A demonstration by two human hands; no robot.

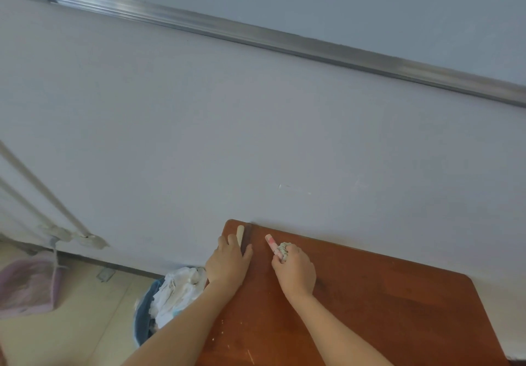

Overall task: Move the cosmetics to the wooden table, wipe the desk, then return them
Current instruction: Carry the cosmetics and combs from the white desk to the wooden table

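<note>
Both hands are at the far left corner of the reddish-brown wooden table (370, 308). My left hand (229, 260) holds a slim cream-coloured cosmetic stick (240, 234) that points toward the wall, low over the table's corner. My right hand (294, 269) grips a pink and white tube (271, 242) together with a pale green scrunchie-like item (283, 249); the tube's tip points up and left, just above the wood. The desk is out of view.
A white wall (256, 138) with a metal rail (284, 41) stands directly behind the table. Left of the table, on the tiled floor, is a blue bin (145, 317) full of white tissue, and a pink dustpan (28, 283) leans by pipes.
</note>
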